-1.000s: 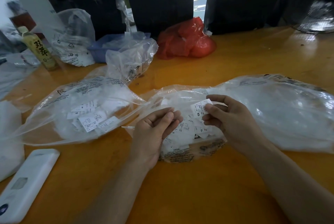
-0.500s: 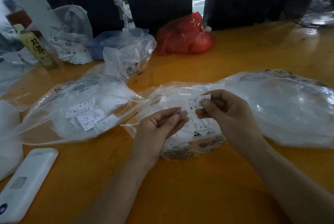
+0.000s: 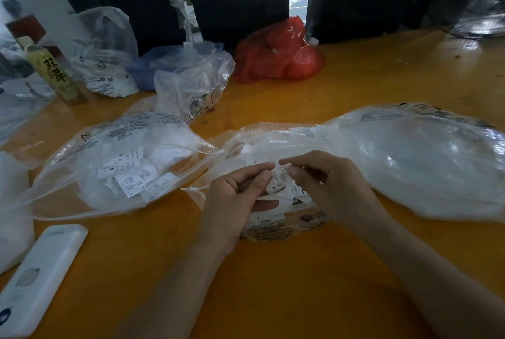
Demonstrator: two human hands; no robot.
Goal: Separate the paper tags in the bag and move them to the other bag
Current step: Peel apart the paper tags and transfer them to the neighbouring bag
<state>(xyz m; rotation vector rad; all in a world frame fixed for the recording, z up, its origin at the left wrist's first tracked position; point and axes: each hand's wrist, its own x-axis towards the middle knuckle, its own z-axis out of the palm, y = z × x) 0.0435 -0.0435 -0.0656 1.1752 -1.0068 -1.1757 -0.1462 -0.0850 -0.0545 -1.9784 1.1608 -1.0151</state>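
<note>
A small white paper tag marked XS hangs between both hands. My left hand pinches its left edge and my right hand pinches its right edge, just above the mouth of a clear plastic bag that stretches to the right and holds more tags under my hands. A second clear bag lies to the left with several loose white tags inside it.
An orange table carries a white flat device at the front left, a green drink bottle, more clear bags, a blue tub and a red bag at the back.
My right hand brought the tag down and left toward my left hand. My left hand, empty before, now pinches the tag's other edge.
</note>
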